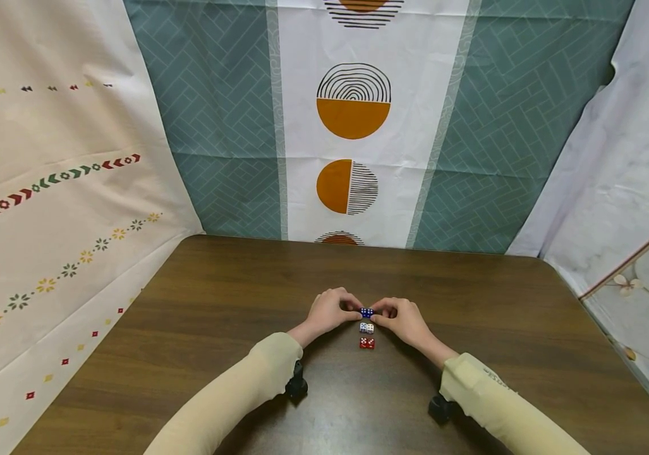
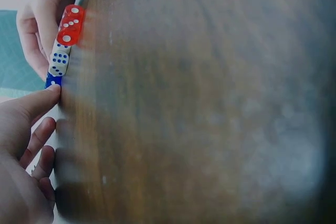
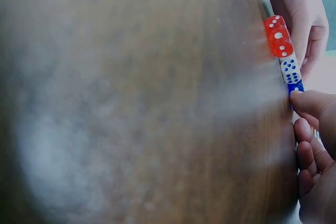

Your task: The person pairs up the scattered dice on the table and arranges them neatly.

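Observation:
Two blue dice [image 1: 366, 313] sit side by side on the table, between the fingertips of both hands. My left hand [image 1: 330, 311] pinches the left blue die, its thumb on the near face in the left wrist view. From the other side, my right hand [image 1: 402, 321] pinches the right blue die [image 3: 296, 86] with its thumb on the near face. The index fingertips are hidden in the wrist views. Just nearer lies a pair of white dice [image 1: 366, 328] with blue dots. Nearest of the rows is a pair of clear red dice [image 1: 366, 343] with white dots.
The brown wooden table [image 1: 233, 272] extends around the dice on all sides. A patterned green and white curtain [image 1: 227, 126] hangs behind its far edge. Light cloths [image 1: 45, 189] hang at the left and right. Black wrist devices [image 1: 297, 382] sit below both sleeves.

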`<state>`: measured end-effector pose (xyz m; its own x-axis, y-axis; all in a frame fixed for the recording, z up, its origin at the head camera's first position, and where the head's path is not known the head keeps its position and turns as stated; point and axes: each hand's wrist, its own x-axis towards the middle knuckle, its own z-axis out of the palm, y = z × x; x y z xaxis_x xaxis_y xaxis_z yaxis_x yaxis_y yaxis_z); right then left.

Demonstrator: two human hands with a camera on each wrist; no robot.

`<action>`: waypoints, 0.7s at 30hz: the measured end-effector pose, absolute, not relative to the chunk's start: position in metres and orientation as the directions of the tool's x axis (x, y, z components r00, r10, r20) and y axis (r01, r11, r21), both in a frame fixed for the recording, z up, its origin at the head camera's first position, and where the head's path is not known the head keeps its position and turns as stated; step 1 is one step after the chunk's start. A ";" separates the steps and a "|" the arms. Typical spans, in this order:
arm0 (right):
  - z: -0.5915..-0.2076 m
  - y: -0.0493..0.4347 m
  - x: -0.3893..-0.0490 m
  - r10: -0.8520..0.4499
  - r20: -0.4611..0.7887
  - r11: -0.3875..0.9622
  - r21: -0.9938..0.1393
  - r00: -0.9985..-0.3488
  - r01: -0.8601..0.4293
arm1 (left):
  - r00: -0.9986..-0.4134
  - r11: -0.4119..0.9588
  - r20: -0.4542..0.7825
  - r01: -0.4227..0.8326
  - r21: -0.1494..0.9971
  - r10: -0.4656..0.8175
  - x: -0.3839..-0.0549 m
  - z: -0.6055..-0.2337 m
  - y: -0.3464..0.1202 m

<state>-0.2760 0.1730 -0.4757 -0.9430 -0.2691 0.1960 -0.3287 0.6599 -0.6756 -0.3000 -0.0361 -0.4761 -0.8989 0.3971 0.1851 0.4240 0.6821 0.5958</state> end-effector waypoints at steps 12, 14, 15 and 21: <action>-0.476 0.173 -0.273 -0.258 0.196 0.662 -0.677 -0.946 -0.321 | -0.898 0.683 0.178 0.425 0.594 0.403 -0.297 -0.473 -0.035; -0.476 0.173 -0.273 -0.253 0.191 0.663 -0.680 -0.948 -0.314 | -0.897 0.684 0.179 0.427 0.592 0.405 -0.298 -0.473 -0.035; -0.476 0.173 -0.273 -0.253 0.187 0.662 -0.682 -0.949 -0.311 | -0.896 0.683 0.179 0.429 0.591 0.407 -0.298 -0.473 -0.035; -0.475 0.179 -0.272 -0.273 0.169 0.647 -0.696 -0.947 -0.311 | -0.872 0.652 0.170 0.460 0.603 0.459 -0.300 -0.471 -0.039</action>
